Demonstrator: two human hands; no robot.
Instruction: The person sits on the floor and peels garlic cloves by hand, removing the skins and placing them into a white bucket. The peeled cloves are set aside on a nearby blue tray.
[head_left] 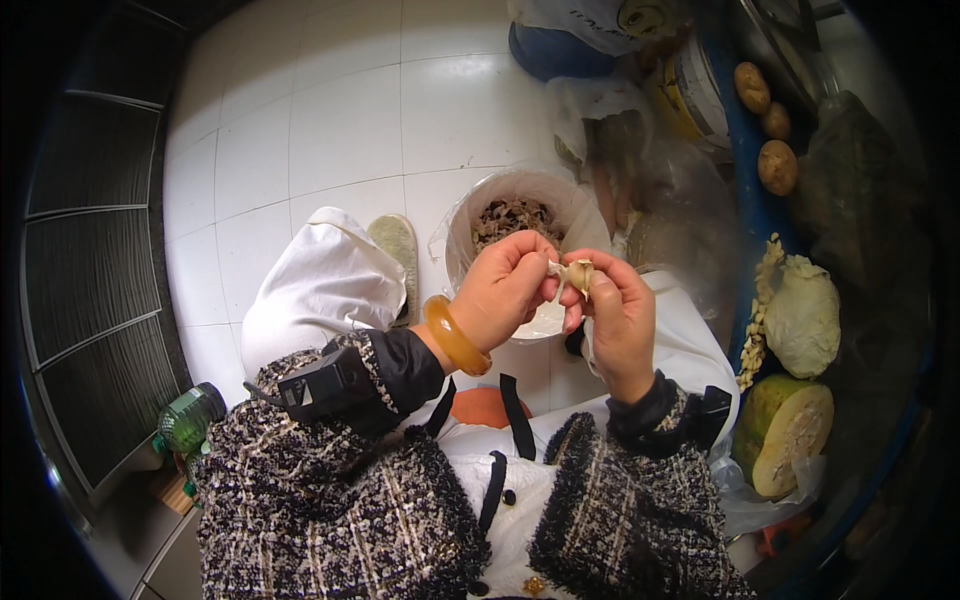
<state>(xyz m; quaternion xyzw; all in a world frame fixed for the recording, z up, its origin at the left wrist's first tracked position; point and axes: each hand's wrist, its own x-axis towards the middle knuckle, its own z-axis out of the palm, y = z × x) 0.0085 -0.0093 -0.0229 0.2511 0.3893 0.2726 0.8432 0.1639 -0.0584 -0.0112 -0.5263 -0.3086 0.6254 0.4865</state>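
Note:
Over a bin lined with a clear plastic bag, both my hands are close together. Between the thumb and fingers of my right hand is a garlic clove in pale brownish skin. The fingers of my left hand are closed in a pinch on a whitish bit of garlic skin at the clove's left side. An amber-coloured bangle circles my left wrist. Dark brown scraps lie in the bin below my hands. The fingertips partly hide the clove.
To my right, a blue-edged surface holds potatoes, a row of pale garlic cloves, a cabbage and a cut squash. Plastic bags and a bucket stand beyond the bin. Green bottles stand by dark cabinets at left.

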